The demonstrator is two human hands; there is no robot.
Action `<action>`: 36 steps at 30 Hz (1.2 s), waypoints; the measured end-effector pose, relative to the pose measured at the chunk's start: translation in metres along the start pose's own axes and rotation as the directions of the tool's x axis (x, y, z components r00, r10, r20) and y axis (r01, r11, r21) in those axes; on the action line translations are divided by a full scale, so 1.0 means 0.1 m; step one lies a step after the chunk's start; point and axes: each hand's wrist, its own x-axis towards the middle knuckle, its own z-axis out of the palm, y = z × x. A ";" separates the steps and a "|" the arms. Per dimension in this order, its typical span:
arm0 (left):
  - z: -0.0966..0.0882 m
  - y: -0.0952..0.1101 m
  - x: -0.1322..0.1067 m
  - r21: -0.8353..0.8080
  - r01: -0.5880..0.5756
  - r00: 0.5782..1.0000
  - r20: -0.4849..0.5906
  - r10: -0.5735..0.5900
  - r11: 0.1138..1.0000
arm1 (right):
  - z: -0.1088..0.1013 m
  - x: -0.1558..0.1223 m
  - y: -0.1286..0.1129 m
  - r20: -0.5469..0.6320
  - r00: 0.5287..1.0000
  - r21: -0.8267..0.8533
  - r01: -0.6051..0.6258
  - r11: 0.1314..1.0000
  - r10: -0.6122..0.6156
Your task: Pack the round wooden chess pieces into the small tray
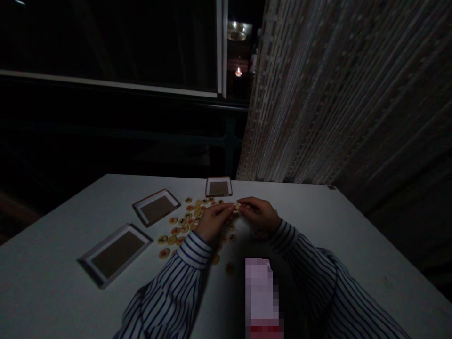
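Between my fingertips is a round Chinese chess piece (236,207) with a dark character on its face, held above the table. My left hand (214,221) pinches its left edge with thumb and forefinger. From the other side, the fingers of my right hand (260,214) close on its right edge. Below and left of the hands lie several loose pale discs (175,230) of the same kind, some marked red and some black, part of them hidden behind my left hand. One disc (230,268) sits apart, nearer to me.
Three shallow rectangular boxes stand on the white table (52,263): a near-left box (116,254), a middle box (156,207) and a back box (219,187). A blurred-out pink object (261,292) lies in front of me. Strings of a curtain (300,94) hang behind the right side.
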 end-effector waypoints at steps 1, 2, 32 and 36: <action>0.03 0.01 0.00 0.026 -0.013 1.000 -0.002 0.013 1.000 | -0.02 -0.02 0.00 -0.002 0.999 -0.034 0.036 0.999 -0.036; 0.05 0.02 -0.01 0.045 -0.026 1.000 -0.001 0.026 0.999 | -0.04 -0.04 0.01 -0.002 0.998 -0.066 0.070 0.995 -0.070; 0.54 -0.43 0.38 0.583 -0.072 0.997 0.041 0.060 0.809 | -0.47 -0.38 0.73 0.000 0.991 -0.499 -0.118 0.858 0.137; 0.54 -0.49 0.48 0.689 -0.047 0.999 0.034 0.033 0.723 | -0.44 -0.34 0.81 0.076 0.943 -0.599 -0.216 0.771 0.324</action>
